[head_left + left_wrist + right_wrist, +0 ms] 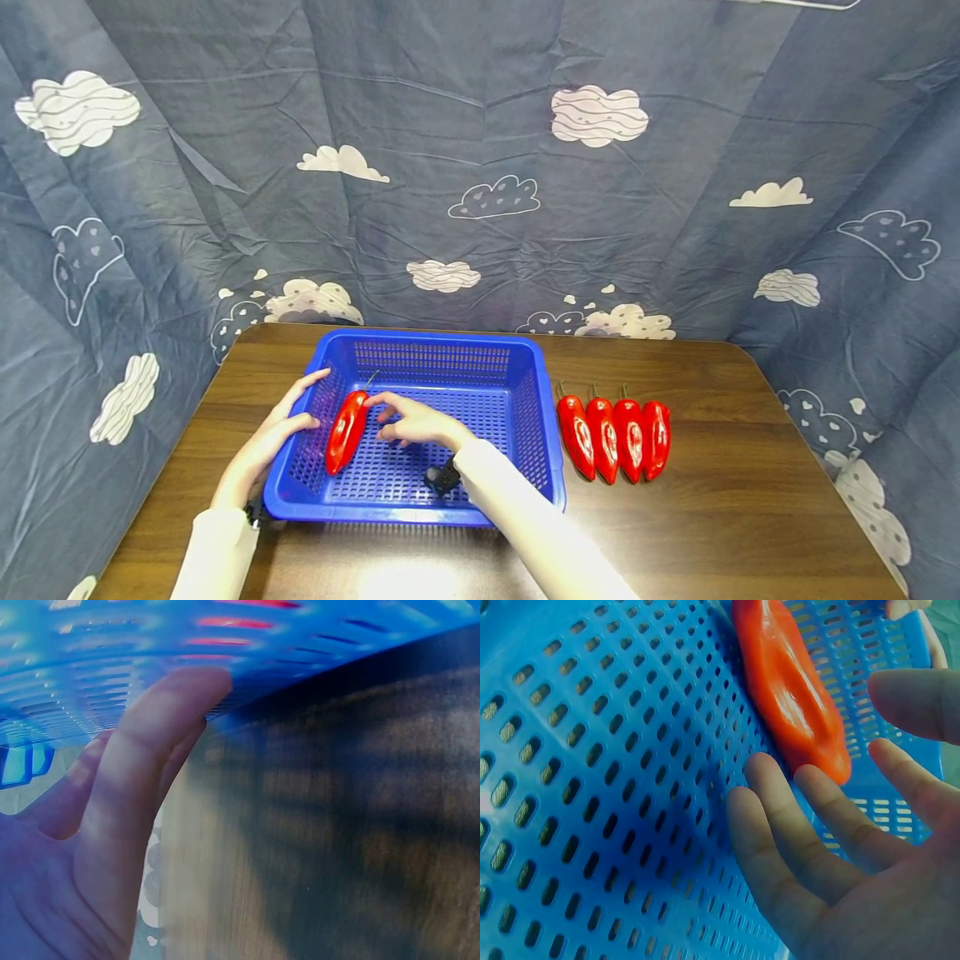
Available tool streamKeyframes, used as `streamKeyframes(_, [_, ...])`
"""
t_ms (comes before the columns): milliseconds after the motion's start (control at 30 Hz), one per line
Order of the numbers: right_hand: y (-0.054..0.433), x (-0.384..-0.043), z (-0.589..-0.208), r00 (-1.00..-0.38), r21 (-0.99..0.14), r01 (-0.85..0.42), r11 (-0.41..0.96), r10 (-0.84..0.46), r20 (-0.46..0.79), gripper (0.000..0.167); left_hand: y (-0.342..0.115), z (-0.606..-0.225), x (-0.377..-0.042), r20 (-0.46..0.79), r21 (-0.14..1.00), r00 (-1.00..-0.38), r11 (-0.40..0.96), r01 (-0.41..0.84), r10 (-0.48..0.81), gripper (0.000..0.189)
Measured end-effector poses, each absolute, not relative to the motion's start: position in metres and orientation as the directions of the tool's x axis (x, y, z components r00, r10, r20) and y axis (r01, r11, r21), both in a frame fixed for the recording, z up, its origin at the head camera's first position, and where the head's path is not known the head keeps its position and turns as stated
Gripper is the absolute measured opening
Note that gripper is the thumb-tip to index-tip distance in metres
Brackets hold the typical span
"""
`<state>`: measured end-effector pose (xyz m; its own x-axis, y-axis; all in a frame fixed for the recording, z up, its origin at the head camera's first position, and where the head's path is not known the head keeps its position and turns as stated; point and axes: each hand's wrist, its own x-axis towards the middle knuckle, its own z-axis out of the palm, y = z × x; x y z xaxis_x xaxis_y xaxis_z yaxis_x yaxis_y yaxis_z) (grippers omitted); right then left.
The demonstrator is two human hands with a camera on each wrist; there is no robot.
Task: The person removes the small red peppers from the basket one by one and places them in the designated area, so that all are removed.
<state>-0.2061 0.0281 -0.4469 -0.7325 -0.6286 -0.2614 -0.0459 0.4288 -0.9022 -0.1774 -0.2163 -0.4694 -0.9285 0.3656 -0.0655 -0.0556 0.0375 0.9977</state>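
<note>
A glossy red pepper (347, 432) with a thin green stem lies inside a blue plastic basket (551, 433), along its left side. My right hand (412, 421) is over the basket, just right of the pepper's stem end. Its fingers spread loosely, nothing between them; in the right wrist view the pepper (791, 697) shows past the fingertips. At the basket's left rim, my left hand (262, 442) holds on, two fingertips reaching over the edge. The left wrist view has a finger (131, 772) against the slotted outer wall, with red showing through the slots.
Several more red peppers (604, 437) lie side by side to the right of the basket, stems pointing away from me. All rest on a brown wooden table (750, 500). Behind it hangs a blue-grey cloth (480, 167) printed with clouds.
</note>
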Motion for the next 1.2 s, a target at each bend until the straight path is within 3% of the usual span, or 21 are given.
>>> streamKeyframes(700, [0.007,-0.21,-0.455,-0.735,-0.829,-0.127,0.544,-0.613,-0.29,0.063,-0.216,-0.468,-0.177,-0.058,0.998,-0.926,0.035,-0.049,0.374,0.07])
streamKeyframes(1200, [-0.005,-0.213,-0.455,-0.73,-0.667,-0.358,0.653,-0.642,-0.236,0.065,-0.216,-0.468,-0.177,-0.056,0.998,-0.926,0.046,-0.042,0.374,0.069])
